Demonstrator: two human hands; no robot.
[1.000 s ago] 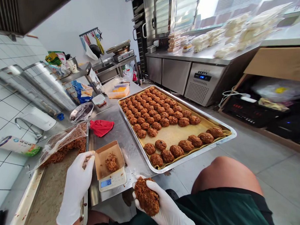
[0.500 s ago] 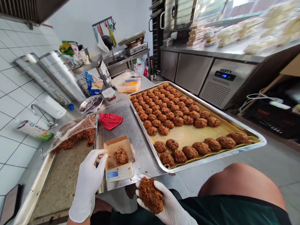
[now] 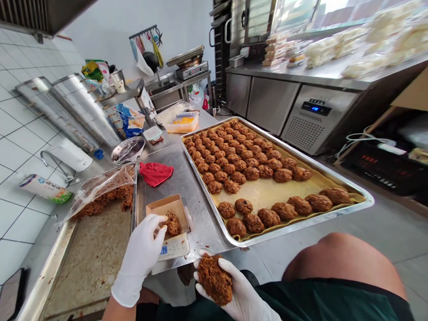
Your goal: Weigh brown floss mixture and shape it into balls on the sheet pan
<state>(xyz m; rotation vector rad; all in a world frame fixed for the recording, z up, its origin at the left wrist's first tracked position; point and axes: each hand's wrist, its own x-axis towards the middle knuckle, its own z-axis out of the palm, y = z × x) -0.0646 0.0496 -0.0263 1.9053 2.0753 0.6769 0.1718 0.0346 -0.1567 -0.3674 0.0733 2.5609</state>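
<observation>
My left hand (image 3: 139, 258), in a white glove, reaches into the small brown paper tray (image 3: 166, 211) that sits on a digital scale (image 3: 175, 247); its fingertips touch the brown dough portion (image 3: 172, 223) in it. My right hand (image 3: 237, 296), also gloved, is closed around a large lump of brown dough (image 3: 214, 279) above my lap. A big baking tray (image 3: 342, 181) lined with paper carries several rows of shaped dough rounds (image 3: 235, 159).
A steel tray (image 3: 80, 265) at the left holds a plastic bag of dough (image 3: 102, 191). A red cloth (image 3: 156, 172), a bowl (image 3: 128, 149) and a yellow container (image 3: 182, 123) lie further back. A phone (image 3: 7, 299) is at the left edge. My bare knee (image 3: 342, 259) is below the baking tray.
My left hand has moved right from the paper tray's edge into the tray, onto the dough portion, and now covers part of the scale's display. My right hand has kept the lump still.
</observation>
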